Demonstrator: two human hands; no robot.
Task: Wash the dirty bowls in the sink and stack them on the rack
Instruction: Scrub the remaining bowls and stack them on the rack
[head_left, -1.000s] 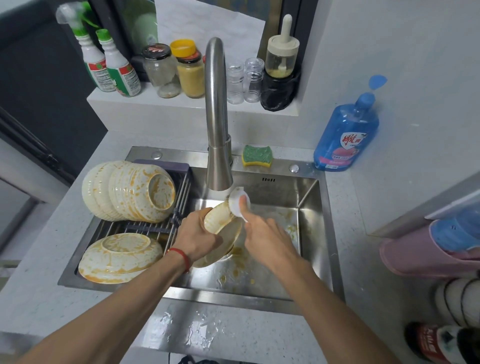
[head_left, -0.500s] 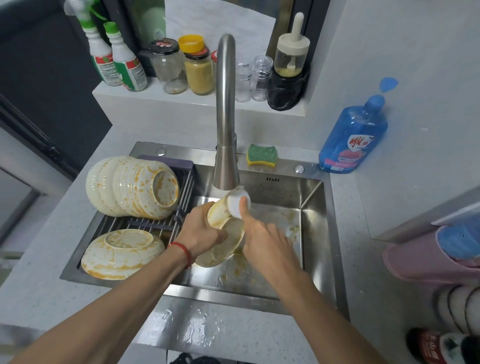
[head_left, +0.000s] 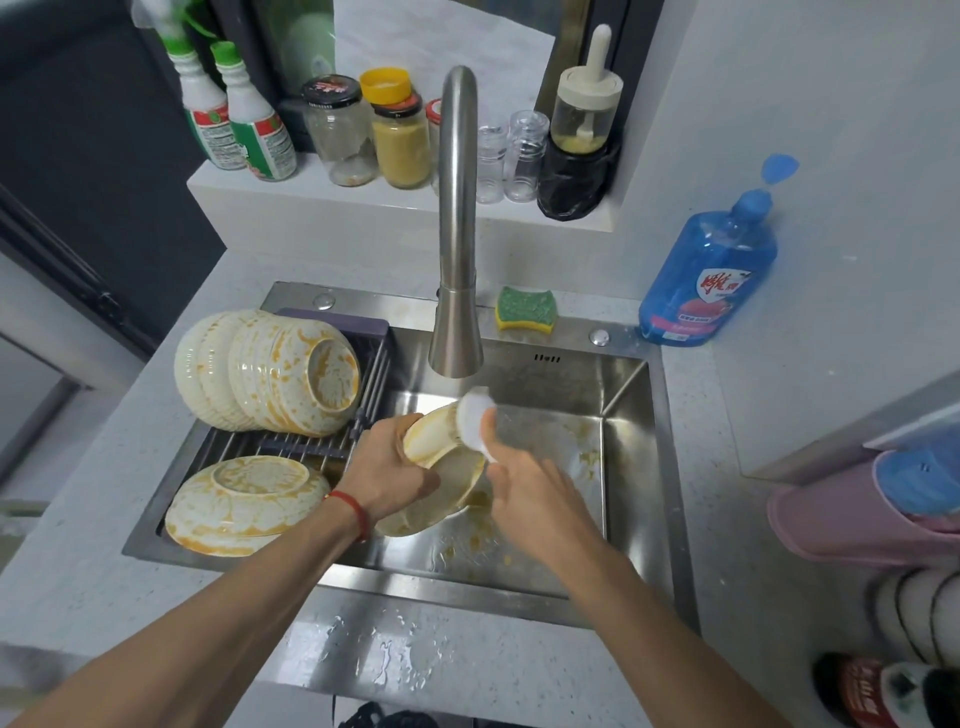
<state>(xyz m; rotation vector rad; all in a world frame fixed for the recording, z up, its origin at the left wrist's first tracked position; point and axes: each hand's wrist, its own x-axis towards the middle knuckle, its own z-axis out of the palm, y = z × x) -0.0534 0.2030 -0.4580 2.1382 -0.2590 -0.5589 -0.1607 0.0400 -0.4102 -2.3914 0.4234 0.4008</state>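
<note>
My left hand (head_left: 387, 470) grips a dirty cream bowl (head_left: 436, 483), smeared orange, tilted on its side over the steel sink (head_left: 628, 467) just below the faucet (head_left: 457, 234). My right hand (head_left: 524, 483) holds a white scrub pad (head_left: 475, 418) pressed against the bowl's base. On the wire rack (head_left: 291, 447) across the sink's left side, a row of several stained bowls (head_left: 270, 371) leans on edge. One more stained bowl (head_left: 244, 501) lies upside down at the rack's front.
A green and yellow sponge (head_left: 525, 307) lies on the sink's back rim. A blue dish soap bottle (head_left: 709, 273) stands at the right on the counter. Jars and spray bottles (head_left: 234, 114) line the ledge behind. Water droplets wet the front counter (head_left: 395, 660).
The view has shifted a little. Both hands stay on the bowl under the faucet, with the white pad still pressed on the bowl's base and only slightly moved.
</note>
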